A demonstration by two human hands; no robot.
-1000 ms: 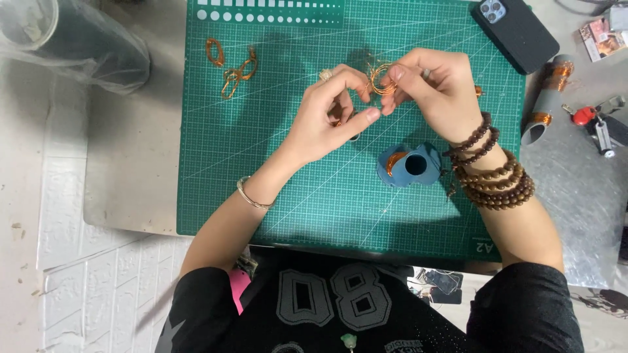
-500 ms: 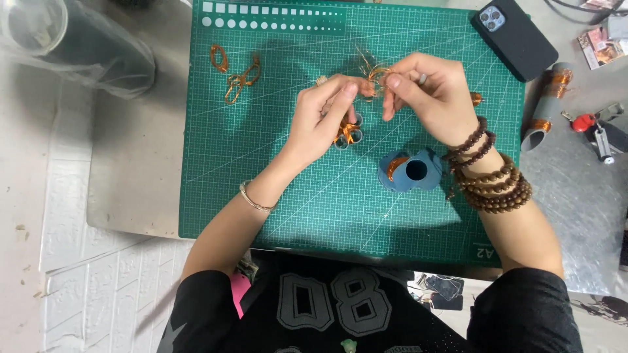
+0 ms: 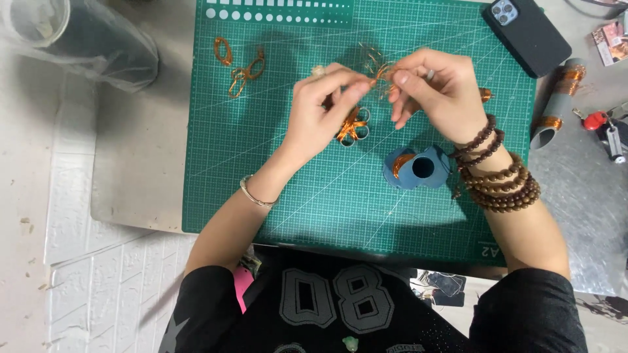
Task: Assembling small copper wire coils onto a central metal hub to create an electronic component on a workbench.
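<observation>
The green cutting mat (image 3: 294,196) has bare room along its near edge and its near left corner. Near the far left corner lie loose copper wire loops (image 3: 239,65). A blue spool with copper wire (image 3: 417,168) stands toward the right edge, and a black phone (image 3: 526,36) covers the far right corner. A clear plastic cylinder (image 3: 78,39) lies off the mat's left edge.

A green cutting mat (image 3: 275,196) with a white grid covers the middle of the grey tabletop (image 3: 137,163). At its upper left lie a few copper wire loops (image 3: 239,68) — linked ovals, well apart from a blue spool (image 3: 418,168) near the lower middle. A dark phone (image 3: 526,36) rests face down across the mat's top right corner. Off the mat, a grey tube (image 3: 556,104) wound with copper wire lies to the right, and a clear plastic cylinder (image 3: 72,39) sits at far left.
</observation>
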